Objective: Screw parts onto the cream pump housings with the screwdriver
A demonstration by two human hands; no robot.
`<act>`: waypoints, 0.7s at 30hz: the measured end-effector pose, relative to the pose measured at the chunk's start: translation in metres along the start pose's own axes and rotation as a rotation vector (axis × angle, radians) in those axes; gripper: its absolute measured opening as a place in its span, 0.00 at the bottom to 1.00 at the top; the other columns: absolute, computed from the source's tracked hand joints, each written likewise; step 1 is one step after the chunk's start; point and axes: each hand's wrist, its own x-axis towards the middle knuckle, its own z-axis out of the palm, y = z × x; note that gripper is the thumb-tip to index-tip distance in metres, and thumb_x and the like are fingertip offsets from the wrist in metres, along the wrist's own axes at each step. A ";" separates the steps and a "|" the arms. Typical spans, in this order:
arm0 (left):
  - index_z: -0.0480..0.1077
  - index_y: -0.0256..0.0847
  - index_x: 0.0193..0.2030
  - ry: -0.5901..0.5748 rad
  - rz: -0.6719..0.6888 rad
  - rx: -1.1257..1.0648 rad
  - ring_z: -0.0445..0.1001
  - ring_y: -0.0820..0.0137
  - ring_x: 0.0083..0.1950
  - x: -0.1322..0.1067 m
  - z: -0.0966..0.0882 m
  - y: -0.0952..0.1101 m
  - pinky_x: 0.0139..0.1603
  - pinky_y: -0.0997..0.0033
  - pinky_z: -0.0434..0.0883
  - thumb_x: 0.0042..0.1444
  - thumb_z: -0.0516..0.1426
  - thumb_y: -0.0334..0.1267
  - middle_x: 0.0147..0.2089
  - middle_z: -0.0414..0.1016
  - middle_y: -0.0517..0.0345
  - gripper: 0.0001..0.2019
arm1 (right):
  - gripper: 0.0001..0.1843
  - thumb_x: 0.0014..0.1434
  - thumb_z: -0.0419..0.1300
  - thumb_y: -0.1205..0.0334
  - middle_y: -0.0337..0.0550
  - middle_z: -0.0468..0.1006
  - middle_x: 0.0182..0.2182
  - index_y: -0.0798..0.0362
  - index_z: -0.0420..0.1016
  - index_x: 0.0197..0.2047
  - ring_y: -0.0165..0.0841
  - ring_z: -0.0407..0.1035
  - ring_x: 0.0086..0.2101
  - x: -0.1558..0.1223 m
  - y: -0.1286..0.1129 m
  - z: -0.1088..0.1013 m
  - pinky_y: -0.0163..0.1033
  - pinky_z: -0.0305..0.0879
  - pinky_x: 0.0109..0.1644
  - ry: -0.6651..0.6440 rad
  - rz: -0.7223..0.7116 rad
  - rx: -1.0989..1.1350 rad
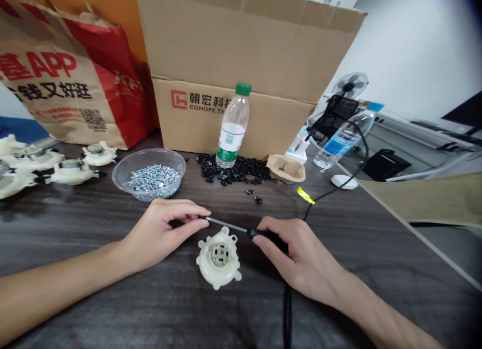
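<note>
Fingers (190, 227) of my left hand (158, 233) pinch the dark tip end of a screwdriver (228, 224), while those of my right hand (301, 256) are closed round its black handle end, most of which my grip hides. Its long axis runs crosswise along the far side of the pale motor housing (211, 276), sloping slightly toward me from left to right. The housing lies on the table (150, 309) between my hands, a little closer to me than my fingertips, its round motor (220, 255) facing up; no finger touches it, and neither hand looks clearly nearer. How high the shaft hangs over the housing's far lug I cannot tell, and I judge that gap to matter most. Room to move seems widest on the housing's near side and to its left. Right of the housing, a black cable (287, 314) passes below my right hand, and the table's right edge is well apart. Beyond the housing, a clear bowl (122, 183) of silvery screws (154, 181) stands to the left, and black parts (248, 168) surround a bottle (235, 115)
</note>
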 end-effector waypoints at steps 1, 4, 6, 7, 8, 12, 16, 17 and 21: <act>0.78 0.42 0.40 0.006 -0.011 0.001 0.79 0.72 0.36 0.000 0.000 0.000 0.35 0.79 0.75 0.58 0.61 0.35 0.39 0.82 0.58 0.05 | 0.12 0.62 0.54 0.52 0.32 0.68 0.19 0.49 0.66 0.31 0.29 0.60 0.19 -0.001 0.001 0.002 0.36 0.51 0.25 0.042 0.014 -0.004; 0.78 0.41 0.40 0.012 -0.024 -0.009 0.79 0.72 0.36 0.000 -0.001 0.000 0.34 0.79 0.75 0.58 0.61 0.36 0.39 0.82 0.58 0.05 | 0.11 0.57 0.61 0.53 0.30 0.67 0.18 0.49 0.65 0.32 0.28 0.59 0.18 -0.003 0.002 0.008 0.35 0.50 0.23 0.152 0.060 -0.045; 0.78 0.41 0.40 0.005 -0.014 -0.013 0.79 0.72 0.35 0.000 0.000 0.000 0.34 0.78 0.75 0.58 0.61 0.36 0.39 0.82 0.57 0.05 | 0.11 0.56 0.62 0.53 0.31 0.69 0.20 0.49 0.65 0.34 0.29 0.60 0.19 -0.003 0.001 0.008 0.35 0.51 0.24 0.164 0.073 -0.052; 0.78 0.41 0.40 0.000 -0.008 -0.012 0.79 0.71 0.36 0.000 0.001 0.000 0.35 0.78 0.75 0.58 0.60 0.36 0.39 0.82 0.56 0.06 | 0.11 0.57 0.61 0.52 0.31 0.70 0.21 0.49 0.66 0.35 0.29 0.62 0.20 -0.003 0.000 0.007 0.35 0.52 0.25 0.138 0.069 -0.041; 0.78 0.41 0.40 -0.004 -0.001 -0.011 0.79 0.71 0.35 -0.001 0.001 0.000 0.35 0.78 0.75 0.58 0.60 0.36 0.39 0.82 0.56 0.05 | 0.11 0.59 0.58 0.51 0.32 0.70 0.21 0.49 0.66 0.36 0.30 0.63 0.21 -0.002 -0.001 0.005 0.36 0.53 0.26 0.097 0.059 -0.026; 0.78 0.42 0.40 -0.014 0.016 -0.007 0.79 0.72 0.35 -0.002 0.002 -0.001 0.35 0.78 0.75 0.58 0.60 0.35 0.39 0.81 0.57 0.05 | 0.21 0.68 0.44 0.55 0.34 0.67 0.18 0.51 0.64 0.25 0.29 0.61 0.20 0.000 -0.002 -0.003 0.37 0.53 0.28 -0.037 -0.001 0.012; 0.78 0.42 0.40 0.003 -0.004 0.021 0.79 0.71 0.37 -0.001 0.001 -0.002 0.33 0.80 0.74 0.58 0.60 0.37 0.41 0.81 0.57 0.06 | 0.14 0.62 0.55 0.51 0.34 0.70 0.20 0.50 0.67 0.29 0.30 0.63 0.21 0.000 0.002 0.001 0.36 0.54 0.26 0.073 0.038 0.037; 0.78 0.42 0.40 0.005 -0.007 0.021 0.79 0.71 0.37 0.000 0.000 -0.002 0.33 0.80 0.74 0.58 0.60 0.37 0.40 0.81 0.57 0.06 | 0.13 0.59 0.58 0.51 0.33 0.71 0.20 0.50 0.67 0.30 0.30 0.63 0.21 0.000 0.002 0.003 0.36 0.53 0.26 0.114 0.058 0.033; 0.78 0.41 0.40 -0.004 0.012 -0.008 0.79 0.73 0.35 0.000 0.001 -0.001 0.35 0.79 0.75 0.58 0.60 0.35 0.39 0.82 0.58 0.05 | 0.11 0.56 0.61 0.52 0.32 0.70 0.20 0.50 0.67 0.33 0.29 0.62 0.20 -0.001 0.002 0.005 0.36 0.54 0.25 0.170 0.058 0.013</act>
